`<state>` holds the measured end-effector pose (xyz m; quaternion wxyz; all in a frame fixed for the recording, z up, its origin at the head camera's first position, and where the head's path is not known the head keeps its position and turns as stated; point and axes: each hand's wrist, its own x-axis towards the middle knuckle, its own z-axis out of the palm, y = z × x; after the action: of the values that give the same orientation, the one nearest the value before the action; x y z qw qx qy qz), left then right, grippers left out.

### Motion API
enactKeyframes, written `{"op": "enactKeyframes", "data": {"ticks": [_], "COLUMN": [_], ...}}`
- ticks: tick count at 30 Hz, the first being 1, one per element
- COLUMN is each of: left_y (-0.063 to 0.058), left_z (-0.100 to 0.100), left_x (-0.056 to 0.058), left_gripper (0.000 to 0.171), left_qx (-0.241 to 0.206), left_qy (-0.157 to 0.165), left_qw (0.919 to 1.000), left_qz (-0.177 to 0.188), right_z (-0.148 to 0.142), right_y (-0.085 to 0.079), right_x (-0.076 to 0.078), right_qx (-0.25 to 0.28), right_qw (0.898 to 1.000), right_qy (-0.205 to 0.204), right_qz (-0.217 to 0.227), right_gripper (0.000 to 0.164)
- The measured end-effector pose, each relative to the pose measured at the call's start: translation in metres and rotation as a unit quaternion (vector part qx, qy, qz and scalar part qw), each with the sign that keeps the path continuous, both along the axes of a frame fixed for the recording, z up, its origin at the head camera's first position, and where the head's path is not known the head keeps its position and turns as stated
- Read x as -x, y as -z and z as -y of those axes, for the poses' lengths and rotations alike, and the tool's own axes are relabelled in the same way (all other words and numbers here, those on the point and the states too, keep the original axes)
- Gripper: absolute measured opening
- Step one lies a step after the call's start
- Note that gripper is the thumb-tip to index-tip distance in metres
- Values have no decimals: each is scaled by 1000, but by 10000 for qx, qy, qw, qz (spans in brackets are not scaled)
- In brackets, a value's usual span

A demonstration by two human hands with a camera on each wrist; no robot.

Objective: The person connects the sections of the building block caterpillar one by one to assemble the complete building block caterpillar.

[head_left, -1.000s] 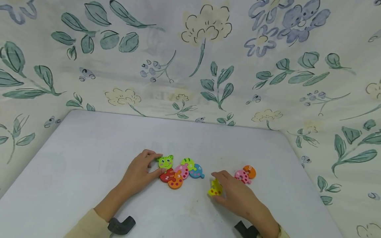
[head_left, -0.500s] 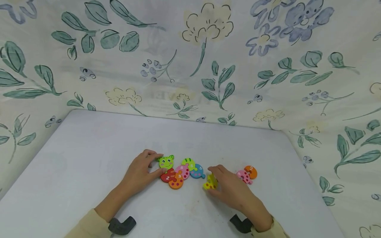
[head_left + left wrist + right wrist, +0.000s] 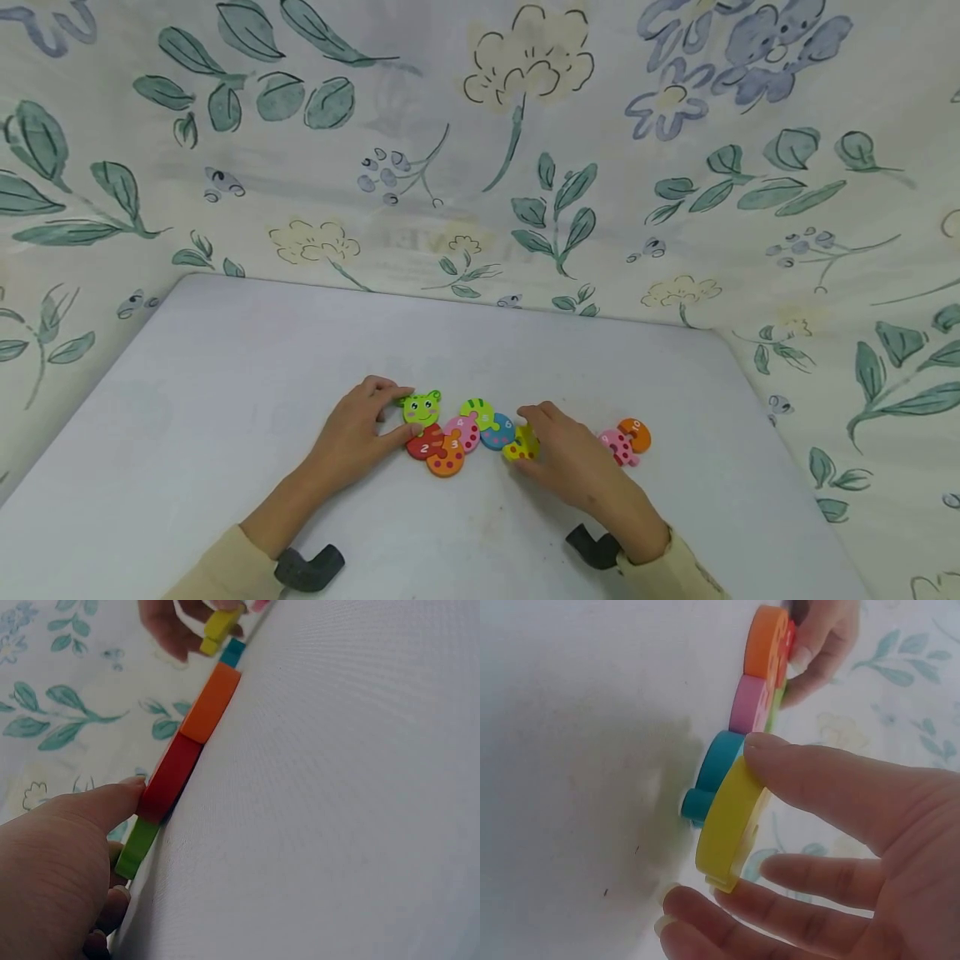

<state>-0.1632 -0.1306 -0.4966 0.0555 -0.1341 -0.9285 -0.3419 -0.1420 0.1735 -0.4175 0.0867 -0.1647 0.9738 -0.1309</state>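
A row of joined puzzle pieces forms a caterpillar on the table. My left hand (image 3: 365,427) holds its left end, index finger at the top of the green face piece (image 3: 422,409) and thumb by the red piece numbered 2 (image 3: 424,444). Orange (image 3: 446,457), pink (image 3: 463,432), light green (image 3: 477,413) and blue (image 3: 498,431) pieces follow to the right. My right hand (image 3: 573,458) pinches a yellow dotted piece (image 3: 519,448) beside the blue one. In the right wrist view the yellow piece (image 3: 731,825) looks raised and tilted over the blue piece's knob (image 3: 697,804). Fingers hide part of it.
A joined pink piece (image 3: 617,447) and orange piece numbered 10 (image 3: 635,434) lie right of my right hand. The white table (image 3: 300,350) ends at a floral cloth (image 3: 420,150). Dark curved objects (image 3: 310,569) sit by both wrists.
My right hand has moved left with the yellow piece, from a gap away to right beside the blue piece. My left hand has stayed on the caterpillar's head end.
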Motion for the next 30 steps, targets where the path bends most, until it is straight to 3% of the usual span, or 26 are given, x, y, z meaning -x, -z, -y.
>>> {"op": "enactKeyframes", "data": {"ticks": [17, 30], "left_y": [-1, 0], "left_z": [0, 0], "left_x": [0, 1], "left_gripper": [56, 57], "left_qx": [6, 38], "left_qy": [12, 7], "left_qw": [10000, 10000], "left_qz": [-39, -46], "right_z": [5, -9], "right_y": [4, 4], "right_x": [3, 0], "right_qx": [-297, -317], "right_qw": [9995, 9994], "right_qy": [16, 100], "right_qz": [-104, -122], "right_gripper": [69, 67]}}
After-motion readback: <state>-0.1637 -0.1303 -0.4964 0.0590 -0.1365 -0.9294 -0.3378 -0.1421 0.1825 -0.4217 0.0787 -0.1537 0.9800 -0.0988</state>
